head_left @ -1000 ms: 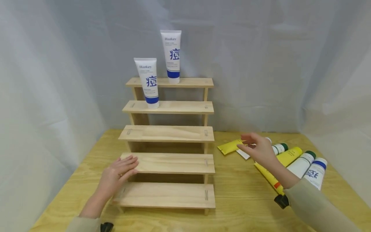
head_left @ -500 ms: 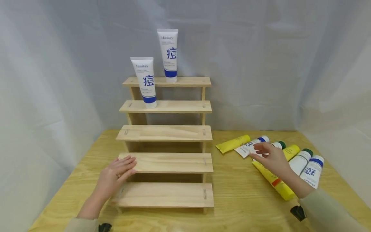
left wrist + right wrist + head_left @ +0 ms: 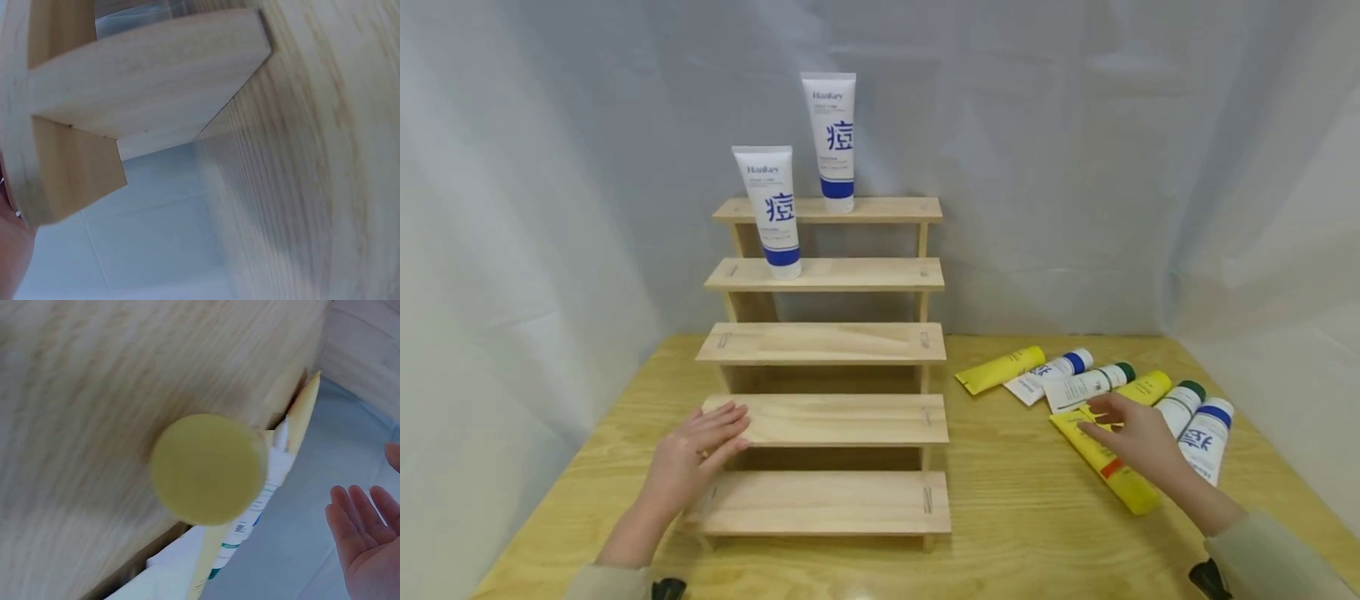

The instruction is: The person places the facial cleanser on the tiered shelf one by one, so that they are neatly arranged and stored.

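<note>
My left hand (image 3: pixel 688 450) rests, fingers extended, on the left end of the second-lowest board of a wooden tiered display stand (image 3: pixel 835 419). Over a yellow tube (image 3: pixel 1101 457) with a red band, my right hand (image 3: pixel 1142 437) hovers with thumb and fingers apart, holding nothing. That tube lies on the table, and its round yellow cap (image 3: pixel 209 469) fills the middle of the right wrist view. Beneath or beside the hand lie a second yellow tube (image 3: pixel 1152 385) and a green-capped white tube (image 3: pixel 1086 387). Two white tubes with blue bands stand upright on the stand's upper boards, one higher (image 3: pixel 832 137), one lower (image 3: pixel 767 212).
More tubes lie on the wooden table (image 3: pixel 1000 500): a yellow one (image 3: pixel 1000 371), a blue-banded white one (image 3: pixel 1051 375), another green-capped white one (image 3: pixel 1180 406) and another blue-banded one (image 3: pixel 1205 439). A pale curtain (image 3: pixel 1045 183) hangs behind.
My right hand has moved right and toward me, from beside the far yellow tube to above the red-banded one. The left hand stays on the board; the view shifts slightly.
</note>
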Motion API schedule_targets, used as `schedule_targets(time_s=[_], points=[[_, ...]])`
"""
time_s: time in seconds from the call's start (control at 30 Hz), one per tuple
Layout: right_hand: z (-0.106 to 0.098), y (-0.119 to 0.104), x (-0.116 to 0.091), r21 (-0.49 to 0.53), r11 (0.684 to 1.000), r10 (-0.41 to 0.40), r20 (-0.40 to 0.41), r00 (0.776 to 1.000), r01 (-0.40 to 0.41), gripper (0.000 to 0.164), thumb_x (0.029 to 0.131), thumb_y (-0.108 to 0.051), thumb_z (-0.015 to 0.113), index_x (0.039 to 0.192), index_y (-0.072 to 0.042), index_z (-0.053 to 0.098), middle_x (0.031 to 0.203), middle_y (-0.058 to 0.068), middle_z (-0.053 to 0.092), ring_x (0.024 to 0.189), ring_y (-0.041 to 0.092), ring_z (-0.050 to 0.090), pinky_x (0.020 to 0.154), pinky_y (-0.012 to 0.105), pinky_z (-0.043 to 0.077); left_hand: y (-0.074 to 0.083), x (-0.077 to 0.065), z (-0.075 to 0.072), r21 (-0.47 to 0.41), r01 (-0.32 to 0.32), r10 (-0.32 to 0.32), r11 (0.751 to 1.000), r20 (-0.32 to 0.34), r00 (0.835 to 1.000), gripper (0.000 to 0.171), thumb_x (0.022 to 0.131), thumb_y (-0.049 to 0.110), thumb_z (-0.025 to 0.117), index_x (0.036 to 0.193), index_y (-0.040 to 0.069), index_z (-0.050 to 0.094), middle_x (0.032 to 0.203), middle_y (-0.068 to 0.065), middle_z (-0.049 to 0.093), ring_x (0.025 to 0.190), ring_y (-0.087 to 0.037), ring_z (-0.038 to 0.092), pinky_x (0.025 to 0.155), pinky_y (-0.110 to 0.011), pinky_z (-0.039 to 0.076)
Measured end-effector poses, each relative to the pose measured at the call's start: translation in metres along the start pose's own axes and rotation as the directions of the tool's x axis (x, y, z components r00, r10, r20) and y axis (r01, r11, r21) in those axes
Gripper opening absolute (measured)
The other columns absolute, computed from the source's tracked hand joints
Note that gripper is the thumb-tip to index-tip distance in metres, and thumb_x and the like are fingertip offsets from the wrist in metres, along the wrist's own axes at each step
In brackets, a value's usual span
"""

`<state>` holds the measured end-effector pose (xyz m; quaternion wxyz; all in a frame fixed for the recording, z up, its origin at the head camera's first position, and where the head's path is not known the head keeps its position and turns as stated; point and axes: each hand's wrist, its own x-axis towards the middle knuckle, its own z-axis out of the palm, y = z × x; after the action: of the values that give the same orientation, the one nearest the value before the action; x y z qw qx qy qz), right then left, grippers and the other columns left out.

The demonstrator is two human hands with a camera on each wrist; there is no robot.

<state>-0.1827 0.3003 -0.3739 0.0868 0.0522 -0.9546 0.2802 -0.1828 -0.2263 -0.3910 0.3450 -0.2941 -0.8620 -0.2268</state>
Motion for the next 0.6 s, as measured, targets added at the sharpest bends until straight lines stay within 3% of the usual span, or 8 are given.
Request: schedule_targets(time_s=[0.2,0.43,0.6], points=[[0.002,0.016,-0.007,-0.015,0.999,0.050,0.069,0.996,-0.049,0.044,0.081,-0.028,0.064,0.105,0.007,0.054,0.101,0.024,0.058,0.089,0.037,0.057,0.069,0.041,0.052,0.001,0.000,-0.001,-0.010,0.012,-0.012,1.000,-0.003,1.000,0.030,0.073,0.021,0.069,0.096,0.002,0.067,0.105,-0.007,0.062,0.107,-0.009,0.051,0.103,-0.019,0.020],[0.004,0.034,-0.012,-0.045,0.991,0.129,0.149,0.980,-0.124,0.042,0.081,-0.028,0.064,0.102,0.008,0.055,0.097,0.024,0.059,0.086,0.035,0.057,0.068,0.041,0.052,0.003,0.002,-0.002,-0.016,0.021,-0.021,1.000,0.012,1.000,0.029,0.072,0.017,0.070,0.097,0.002,0.067,0.106,-0.007,0.062,0.103,-0.021,0.055,0.104,-0.023,0.022],[0.002,0.043,-0.012,-0.056,0.989,0.146,0.183,0.972,-0.138,0.044,0.082,-0.030,0.063,0.103,0.008,0.055,0.097,0.024,0.059,0.085,0.035,0.057,0.068,0.041,0.052,0.003,0.000,-0.002,-0.015,0.031,-0.031,0.999,0.013,0.999,0.029,0.073,0.017,0.070,0.097,0.002,0.067,0.106,-0.008,0.062,0.103,-0.022,0.055,0.104,-0.025,0.022]])
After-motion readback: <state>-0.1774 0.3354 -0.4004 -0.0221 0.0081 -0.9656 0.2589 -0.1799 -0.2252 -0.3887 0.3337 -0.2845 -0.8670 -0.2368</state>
